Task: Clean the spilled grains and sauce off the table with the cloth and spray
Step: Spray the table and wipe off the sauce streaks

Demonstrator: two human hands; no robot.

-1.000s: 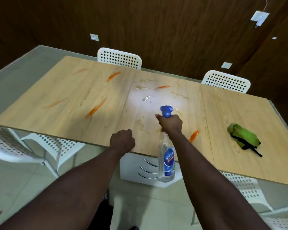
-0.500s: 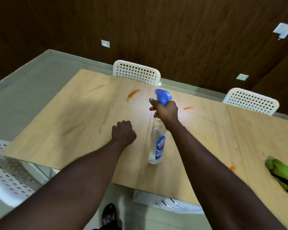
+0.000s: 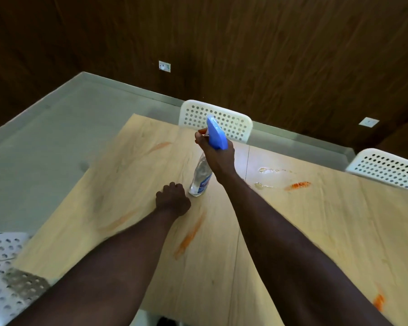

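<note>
Spray bottle [image 3: 200, 181] gripped by right hand [image 3: 218, 158] fingers [image 3: 199, 138]; left hand [image 3: 173, 200] clenched, empty; sauce streaks [image 3: 188, 239] around, chair [image 3: 232, 124] beyond

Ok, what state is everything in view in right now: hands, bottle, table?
Clear plastic spray bottle with blue trigger head: tilted, gripped at the neck; no spray visible.
Right hand: grips the bottle, forefinger at the trigger.
Left hand: curled into a fist, holding nothing.
Light wooden table: smeared with orange sauce streaks, wet patches near the middle.
</note>
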